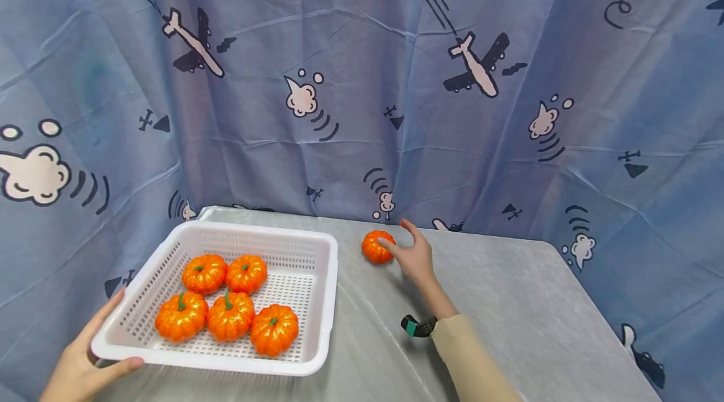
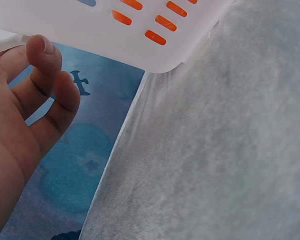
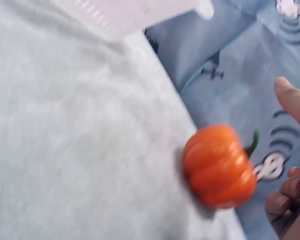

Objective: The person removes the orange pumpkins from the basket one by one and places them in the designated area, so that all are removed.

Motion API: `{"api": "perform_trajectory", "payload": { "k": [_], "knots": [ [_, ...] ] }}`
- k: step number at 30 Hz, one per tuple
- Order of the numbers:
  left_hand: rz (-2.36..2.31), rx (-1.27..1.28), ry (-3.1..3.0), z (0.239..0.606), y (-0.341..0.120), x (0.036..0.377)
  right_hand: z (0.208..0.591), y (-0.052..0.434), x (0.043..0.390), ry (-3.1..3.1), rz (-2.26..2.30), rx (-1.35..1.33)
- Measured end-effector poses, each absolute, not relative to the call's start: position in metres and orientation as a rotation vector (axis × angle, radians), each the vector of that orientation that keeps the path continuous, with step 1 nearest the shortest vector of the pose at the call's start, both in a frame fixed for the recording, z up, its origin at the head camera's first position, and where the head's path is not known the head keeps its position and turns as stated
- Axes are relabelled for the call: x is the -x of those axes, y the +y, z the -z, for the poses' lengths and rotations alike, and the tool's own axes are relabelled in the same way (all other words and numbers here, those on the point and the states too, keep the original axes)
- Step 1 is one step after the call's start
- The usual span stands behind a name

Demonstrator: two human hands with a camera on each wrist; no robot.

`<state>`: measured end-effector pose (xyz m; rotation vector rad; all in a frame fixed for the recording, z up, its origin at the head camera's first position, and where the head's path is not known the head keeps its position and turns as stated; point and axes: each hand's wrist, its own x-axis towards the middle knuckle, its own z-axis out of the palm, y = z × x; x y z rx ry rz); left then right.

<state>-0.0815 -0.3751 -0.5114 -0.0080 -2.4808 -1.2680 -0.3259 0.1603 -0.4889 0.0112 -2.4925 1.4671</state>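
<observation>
Grey table [image 1: 543, 326]: left hand [image 1: 82, 361] grips basket [image 1: 327, 301] holding five pumpkins [image 1: 230, 319]; right hand [image 1: 416, 256] spread loosely

A grey table [image 1: 509, 301] bears a white basket [image 1: 226, 363] and one orange pumpkin [image 1: 374, 251].

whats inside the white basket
Five orange pumpkins sit in the basket: two toward the back, three in front. Its perforated floor shows around them, but the patches directly beneath the pumpkins are hidden.
</observation>
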Motion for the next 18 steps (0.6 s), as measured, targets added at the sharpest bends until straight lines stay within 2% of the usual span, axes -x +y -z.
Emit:
{"api": "perform_trajectory", "payload": {
  "k": [18],
  "knots": [
    [1.254, 0.103, -2.41, 0.513, -0.373, 0.083, 0.414, 0.095, 0.304, -2.42, -1.538, -0.517]
  ]
}}
